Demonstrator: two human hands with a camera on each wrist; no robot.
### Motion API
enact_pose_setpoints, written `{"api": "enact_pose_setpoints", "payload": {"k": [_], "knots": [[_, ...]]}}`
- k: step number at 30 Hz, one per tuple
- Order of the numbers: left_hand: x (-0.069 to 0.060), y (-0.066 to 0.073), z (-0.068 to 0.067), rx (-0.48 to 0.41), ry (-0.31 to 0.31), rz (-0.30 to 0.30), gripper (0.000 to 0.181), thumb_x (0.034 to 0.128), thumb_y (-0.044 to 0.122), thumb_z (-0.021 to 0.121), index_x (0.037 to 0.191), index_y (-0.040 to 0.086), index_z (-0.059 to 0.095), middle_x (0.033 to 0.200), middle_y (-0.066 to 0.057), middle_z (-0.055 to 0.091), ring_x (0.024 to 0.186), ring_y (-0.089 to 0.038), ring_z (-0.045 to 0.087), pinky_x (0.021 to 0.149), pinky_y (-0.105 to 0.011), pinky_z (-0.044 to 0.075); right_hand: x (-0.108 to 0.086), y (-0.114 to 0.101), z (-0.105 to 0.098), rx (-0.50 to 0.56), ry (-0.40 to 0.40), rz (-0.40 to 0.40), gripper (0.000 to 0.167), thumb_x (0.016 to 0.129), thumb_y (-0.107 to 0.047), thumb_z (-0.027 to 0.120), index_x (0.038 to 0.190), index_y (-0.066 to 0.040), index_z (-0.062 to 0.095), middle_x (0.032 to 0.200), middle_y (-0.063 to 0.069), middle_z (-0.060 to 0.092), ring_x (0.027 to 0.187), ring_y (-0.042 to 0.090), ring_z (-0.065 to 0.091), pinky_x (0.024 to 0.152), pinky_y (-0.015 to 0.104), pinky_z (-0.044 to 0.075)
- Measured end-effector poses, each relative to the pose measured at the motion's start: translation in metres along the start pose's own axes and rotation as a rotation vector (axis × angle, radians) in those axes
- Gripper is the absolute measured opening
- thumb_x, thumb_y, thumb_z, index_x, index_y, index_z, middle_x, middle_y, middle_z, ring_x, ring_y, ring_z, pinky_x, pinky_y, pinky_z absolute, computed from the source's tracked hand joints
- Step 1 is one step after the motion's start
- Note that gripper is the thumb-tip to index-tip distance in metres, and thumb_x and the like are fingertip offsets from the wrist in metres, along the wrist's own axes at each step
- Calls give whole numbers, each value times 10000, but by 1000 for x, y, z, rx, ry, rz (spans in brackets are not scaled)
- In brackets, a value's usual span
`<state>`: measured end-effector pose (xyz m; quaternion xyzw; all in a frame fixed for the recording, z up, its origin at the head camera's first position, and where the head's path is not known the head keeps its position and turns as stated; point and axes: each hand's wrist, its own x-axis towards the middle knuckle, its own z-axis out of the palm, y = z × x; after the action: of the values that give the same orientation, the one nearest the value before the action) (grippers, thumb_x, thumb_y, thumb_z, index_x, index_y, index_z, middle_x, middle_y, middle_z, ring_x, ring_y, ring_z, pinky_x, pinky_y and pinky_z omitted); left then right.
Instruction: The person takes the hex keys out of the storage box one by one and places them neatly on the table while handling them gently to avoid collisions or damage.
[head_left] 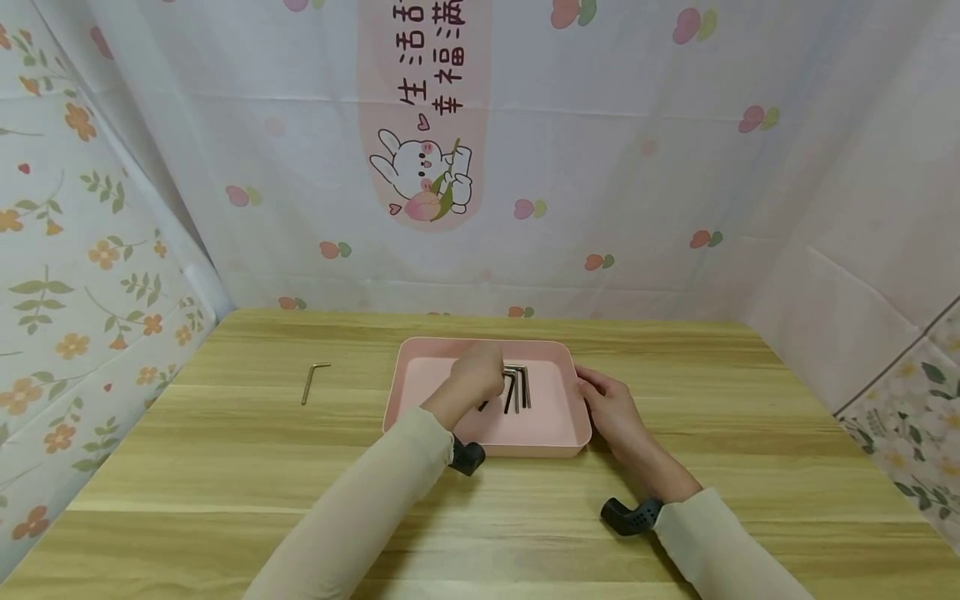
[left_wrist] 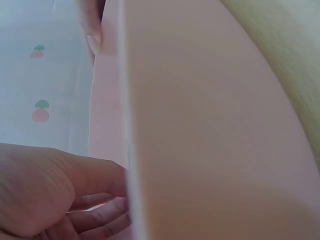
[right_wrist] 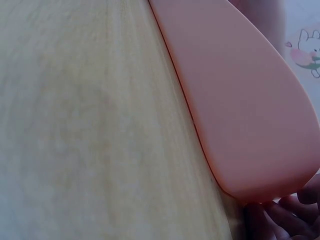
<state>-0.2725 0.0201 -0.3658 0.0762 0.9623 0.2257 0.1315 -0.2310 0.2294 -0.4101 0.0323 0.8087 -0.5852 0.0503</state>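
Observation:
A pink tray (head_left: 547, 432) (left_wrist: 215, 125) (right_wrist: 240, 105) holds several L-shaped hex keys (head_left: 524, 387), dark and silver, side by side. My left hand (head_left: 477, 375) (left_wrist: 60, 195) reaches inside, just left of the keys. Its fingertips are hidden by the hand in the head view and by the tray wall in the left wrist view, so whether they hold a key cannot be told. The right hand (head_left: 618, 417) (right_wrist: 287, 220) grips the tray's right side, thumb at the rim and fingers at the outside. A single hex key (head_left: 308, 383) lies on the table, left of the tray.
The wooden table (head_left: 225, 467) extends around the tray. Printed cloth (head_left: 637, 183) hangs behind the table and along both sides. Dark wrist devices show at the left wrist (head_left: 467, 457) and the right wrist (head_left: 630, 517).

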Motion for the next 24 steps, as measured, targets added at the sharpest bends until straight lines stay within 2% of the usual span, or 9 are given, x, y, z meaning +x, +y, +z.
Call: {"api": "enact_pose_setpoints", "payload": {"k": [3, 4, 5, 7, 10, 16, 20, 24], "knots": [[-2, -5, -1, -41, 6, 31, 173, 909, -50, 635, 786, 67, 667, 716, -24, 617, 513, -123, 416, 474, -265, 332, 0, 0, 0, -3, 1, -3, 468, 1099, -189, 405, 1550, -63, 402, 1590, 172, 420, 1440, 308, 457, 1146, 436, 442], [-3, -6, -1, -46, 9, 36, 126, 912, -50, 631, 931, 43, 716, 866, -52, 697, 532, -123, 467, 481, -262, 356, 0, 0, 0, -6, 0, -2, 468, 1099, -190, 404, 1550, -63, 401, 1590, 172, 420, 1439, 308, 458, 1143, 430, 446], [-4, -7, -2, -56, 9, 41, 207, 918, -46, 627, 1086, 30, 721, 1040, -83, 729, 563, -129, 517, 491, -261, 379, 0, 0, 1, -8, 0, -2, 468, 1099, -191, 404, 1550, -63, 402, 1590, 172, 420, 1439, 308, 458, 1142, 429, 447], [-5, -10, -4, -78, 11, 51, 353, 927, -46, 614, 1269, 20, 671, 1271, -127, 694, 602, -142, 562, 499, -260, 397, 0, 0, 1, -9, 2, -2, 467, 1100, -191, 403, 1549, -63, 404, 1589, 172, 421, 1439, 307, 459, 1143, 431, 446], [-8, -13, -9, -96, 9, 70, 408, 937, -51, 588, 1339, 5, 632, 1376, -158, 638, 595, -145, 511, 506, -266, 351, 1, 0, 0, -11, 7, 0, 465, 1100, -193, 403, 1547, -64, 407, 1588, 170, 423, 1441, 304, 457, 1150, 441, 436], [-15, -20, -18, -126, 30, 96, 432, 922, -37, 611, 1352, -1, 626, 1373, -174, 642, 570, -132, 468, 539, -269, 357, 1, 0, 0, -11, 3, -2, 467, 1100, -203, 406, 1548, -70, 407, 1589, 167, 422, 1439, 305, 459, 1144, 432, 444], [-18, -24, -23, -148, 24, 103, 425, 933, -6, 619, 1358, -9, 614, 1166, -171, 718, 598, -136, 490, 556, -266, 381, 0, 0, 0, -12, 1, -6, 468, 1101, -198, 402, 1550, -68, 402, 1589, 167, 423, 1432, 302, 467, 1114, 380, 471], [-23, -26, -26, -161, 31, 104, 416, 926, 0, 614, 1342, -3, 625, 1001, -125, 693, 647, -153, 505, 585, -276, 395, 0, 0, 0, -20, -1, -7, 465, 1101, -193, 401, 1547, -62, 406, 1586, 170, 426, 1430, 304, 468, 1097, 349, 479]]}}
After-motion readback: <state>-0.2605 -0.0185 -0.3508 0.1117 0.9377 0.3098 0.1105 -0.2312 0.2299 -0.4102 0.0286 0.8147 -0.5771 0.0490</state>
